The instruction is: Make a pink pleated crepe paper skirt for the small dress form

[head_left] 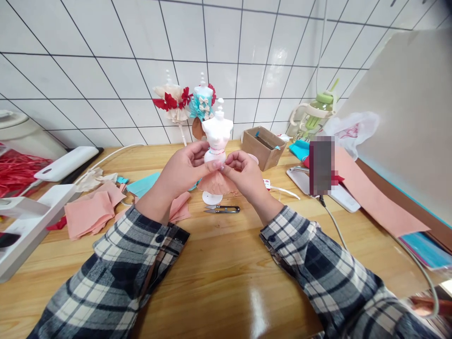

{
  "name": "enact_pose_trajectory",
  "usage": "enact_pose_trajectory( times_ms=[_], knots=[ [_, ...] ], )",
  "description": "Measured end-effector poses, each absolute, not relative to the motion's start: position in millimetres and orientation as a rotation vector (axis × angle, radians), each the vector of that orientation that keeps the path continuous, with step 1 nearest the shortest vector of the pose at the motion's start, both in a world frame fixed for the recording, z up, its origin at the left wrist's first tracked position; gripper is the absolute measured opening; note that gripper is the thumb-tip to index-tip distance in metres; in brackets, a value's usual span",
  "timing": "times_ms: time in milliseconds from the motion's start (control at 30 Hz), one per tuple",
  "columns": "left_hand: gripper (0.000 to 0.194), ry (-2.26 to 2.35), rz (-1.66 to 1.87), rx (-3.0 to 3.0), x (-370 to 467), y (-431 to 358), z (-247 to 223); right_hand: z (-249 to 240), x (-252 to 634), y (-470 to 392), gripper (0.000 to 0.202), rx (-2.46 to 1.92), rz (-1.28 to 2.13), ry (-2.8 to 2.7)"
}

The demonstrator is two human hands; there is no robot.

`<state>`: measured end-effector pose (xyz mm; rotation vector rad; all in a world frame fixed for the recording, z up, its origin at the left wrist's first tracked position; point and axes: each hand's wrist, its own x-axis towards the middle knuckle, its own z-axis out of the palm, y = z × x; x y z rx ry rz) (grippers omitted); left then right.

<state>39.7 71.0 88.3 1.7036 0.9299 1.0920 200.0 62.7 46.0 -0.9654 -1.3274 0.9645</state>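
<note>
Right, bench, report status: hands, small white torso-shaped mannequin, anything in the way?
Left hand, right hand close together atop peach fabric skirt. Mannequin upright. Black-handled metal snips lying near round white base.

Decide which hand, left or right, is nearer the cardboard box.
Right. The right hand is just in front and left of the cardboard box; the left hand is farther left, at the front mannequin.

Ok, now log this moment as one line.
left hand: at mannequin's waist | right hand: same | pink fabric: around mannequin, below fingertips | snips: on table
</note>
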Motion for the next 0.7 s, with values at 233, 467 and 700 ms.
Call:
enact_pose_trajectory(
  times_ms=[233, 467, 700],
  knots=[
    [0.04, 1.076, 1.135, 1.804, 43.0, 68.6, 86.1, 42.1, 199.2, 63.6, 0.032, -0.962, 1.047, -1.291],
    [0.036, 1.159, 1.227, 1.803, 48.0, 64.7, 84.9, 33.1, 202.0, 71.6, 0.034, -0.835, 1.115, -1.358],
    [0.035, 1.109, 1.357, 1.653, 27.4, 77.8, 88.4, 27.5, 210.0, 77.9, 0.026, -0.724, 1.336, -1.288]
  ],
)
